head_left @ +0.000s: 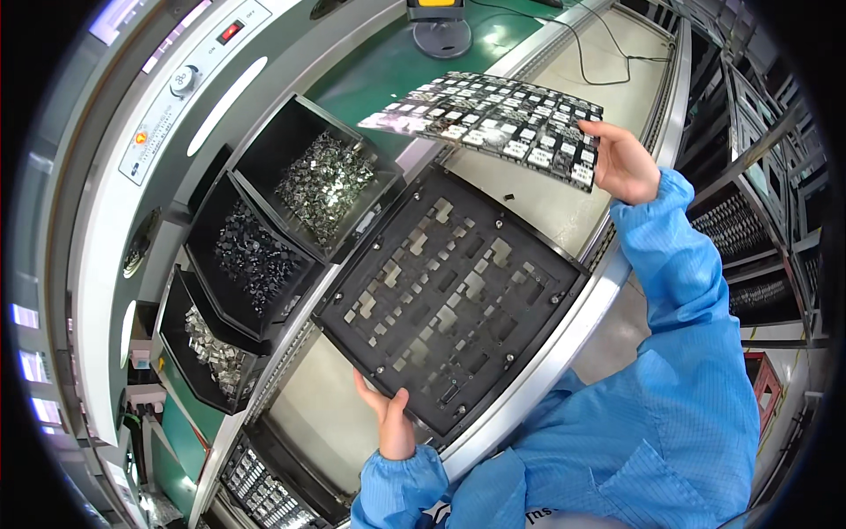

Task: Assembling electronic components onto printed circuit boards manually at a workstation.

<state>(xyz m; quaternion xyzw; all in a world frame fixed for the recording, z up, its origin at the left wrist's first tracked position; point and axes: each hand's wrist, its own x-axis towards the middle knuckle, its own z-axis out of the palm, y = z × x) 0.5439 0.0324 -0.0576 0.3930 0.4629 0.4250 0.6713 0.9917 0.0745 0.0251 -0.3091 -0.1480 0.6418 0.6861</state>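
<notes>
Clearly, the right hand [627,163] has its grip closed on the near right edge of a large thin board [493,119]. Its thumb lies on the upper face, while most of the other fingers are lost behind the edge. From that grip the board stretches leftward, raised and tilted, covered in rows of white and dark patches too small to make out. It looks bowed, though the lens bends straight edges too.

Lower down and to the left, the left hand [394,428] is at the near left edge of a black tray [529,317], thumb and forefinger spread apart. The remaining fingers are hidden, so I cannot tell whether this grip holds the tray or merely touches it. The tray lies below the right grip on a pale strip [326,388], its face dotted with lighter blocks and slots that blur together.

A small dark bit [508,197] lies left of the right grip, just beyond the tray.

Well up and left of the left grip stand three black bins [275,141], two with shiny metal pieces [330,185], the middle one with dark pieces [256,256]; single shapes are hard to pick out. Beyond the board, on the green bench [361,84], a yellow and black device [438,13] is cut off by the upper edge.
</notes>
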